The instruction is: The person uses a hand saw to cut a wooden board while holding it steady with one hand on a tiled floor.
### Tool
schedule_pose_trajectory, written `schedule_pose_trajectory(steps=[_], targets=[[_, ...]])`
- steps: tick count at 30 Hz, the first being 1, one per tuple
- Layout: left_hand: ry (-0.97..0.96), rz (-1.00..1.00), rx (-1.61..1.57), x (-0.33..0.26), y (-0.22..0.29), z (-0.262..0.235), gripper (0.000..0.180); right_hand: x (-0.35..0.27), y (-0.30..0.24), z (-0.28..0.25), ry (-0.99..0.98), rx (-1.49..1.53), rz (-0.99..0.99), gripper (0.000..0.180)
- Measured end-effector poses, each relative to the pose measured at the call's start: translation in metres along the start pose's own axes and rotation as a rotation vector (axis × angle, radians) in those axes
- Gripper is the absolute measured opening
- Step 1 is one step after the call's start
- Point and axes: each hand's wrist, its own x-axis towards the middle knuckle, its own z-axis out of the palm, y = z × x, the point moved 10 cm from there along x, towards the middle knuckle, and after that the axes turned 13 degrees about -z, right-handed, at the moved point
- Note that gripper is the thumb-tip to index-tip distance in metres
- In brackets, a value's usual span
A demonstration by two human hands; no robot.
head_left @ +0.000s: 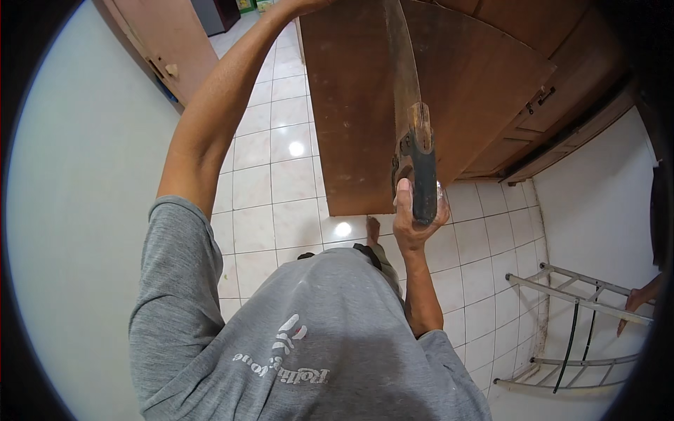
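My right hand (415,217) is wrapped round the dark, worn handle of a handsaw (424,168), with the thumb on its left side. The long metal blade points away from me over a large brown wooden panel (351,126). I cannot tell whether its teeth sit in a cut. My left arm stretches far forward along the panel's left side. Only a part of my left hand (312,5) shows at the top edge, near the panel's far left; its fingers are out of sight.
A bare foot (373,228) stands on the white floor tiles (253,189) under the panel's near edge. Brown wooden doors (523,140) are behind the panel at right. A metal ladder (562,284) stands at lower right, with another person's hand (635,302) by it. An open door (161,42) is far left.
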Motion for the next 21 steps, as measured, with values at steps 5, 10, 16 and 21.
schedule_pose_trajectory(steps=[5,10,16,21], targets=[[0.036,0.014,0.123,0.005,0.007,0.000,0.046,-0.005,0.012,0.003,0.034,0.072,0.015,0.014],[0.006,-0.037,0.024,-0.002,0.004,-0.007,0.046,-0.014,0.018,-0.008,0.046,0.144,0.072,0.012],[-0.142,-0.051,-0.115,-0.003,0.005,0.003,0.044,-0.002,0.010,-0.038,0.007,0.088,0.081,0.009],[-0.134,-0.053,-0.128,0.000,0.005,0.007,0.041,-0.013,0.007,-0.087,0.050,0.088,0.001,0.011]])
